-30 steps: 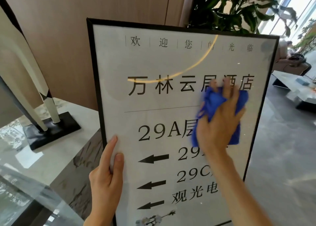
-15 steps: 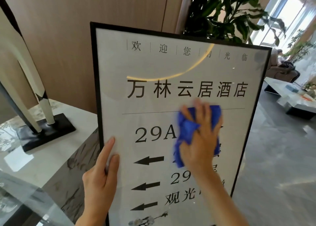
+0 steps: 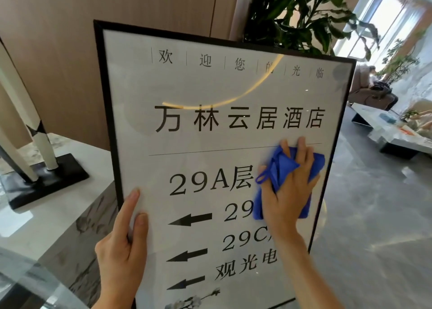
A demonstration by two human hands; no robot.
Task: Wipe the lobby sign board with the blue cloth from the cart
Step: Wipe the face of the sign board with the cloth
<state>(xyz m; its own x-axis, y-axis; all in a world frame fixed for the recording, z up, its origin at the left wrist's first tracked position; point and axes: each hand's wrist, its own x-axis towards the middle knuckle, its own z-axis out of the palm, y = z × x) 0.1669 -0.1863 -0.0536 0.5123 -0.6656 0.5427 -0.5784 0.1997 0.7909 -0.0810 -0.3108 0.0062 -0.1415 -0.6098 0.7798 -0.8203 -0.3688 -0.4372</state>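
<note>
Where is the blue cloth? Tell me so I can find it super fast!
Find the big sign board with a black frame and black writing. Look at its right side, below the thin line, where the right hand presses flat on it. The blue cloth is bunched under that hand, the only bright blue thing on the pale board; the left hand holds no cloth.

Bright daylight pours from the windows at right, a curved glare streak crosses the sign board, edges bow slightly.

free: floor right of sign board | blocked: plant behind, counter left
</note>
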